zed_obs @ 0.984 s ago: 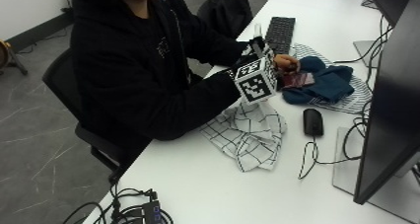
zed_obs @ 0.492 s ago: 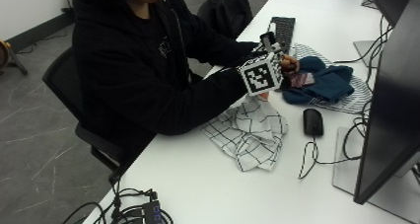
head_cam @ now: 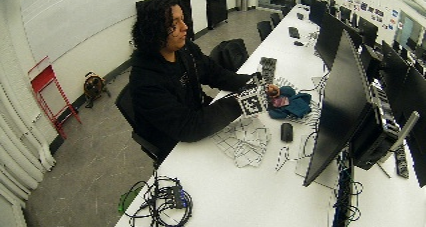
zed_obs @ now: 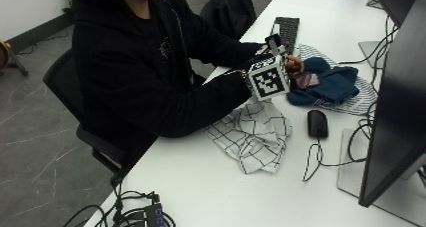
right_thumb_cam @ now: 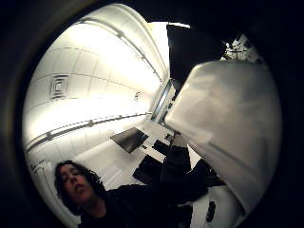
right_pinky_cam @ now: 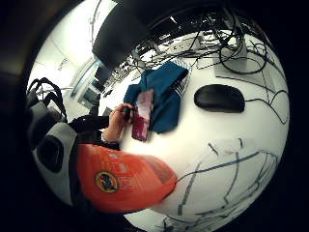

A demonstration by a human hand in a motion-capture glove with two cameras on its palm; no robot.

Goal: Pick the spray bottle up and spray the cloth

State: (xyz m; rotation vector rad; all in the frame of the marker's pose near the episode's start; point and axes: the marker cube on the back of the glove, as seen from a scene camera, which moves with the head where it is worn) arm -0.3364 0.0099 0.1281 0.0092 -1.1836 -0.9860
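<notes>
Outside view: person seated at the white table [zed_obs: 200, 197], gloved right hand [zed_obs: 269, 57] raised above it. The spray bottle does not show here.

Little-finger palm view only: the spray bottle [right_pinky_cam: 120, 179], an orange body with a round label, right against the palm and off the table. Its long axis runs out from the palm, rounded end over the checked cloth [zed_obs: 253, 137]. Nozzle not seen, so heading unknown. Grip hidden: cannot tell whether the hand grasps it.

Checked cloth lies at 6 o'clock of the hand, blue cloth [zed_obs: 333, 84] at 3 o'clock.

Bare hand [zed_obs: 293, 63] holds a dark red item [right_pinky_cam: 142, 116] over the blue cloth.

Count: one bottle, two cloths, one mouse [zed_obs: 317, 123], one keyboard [zed_obs: 287, 29].
</notes>
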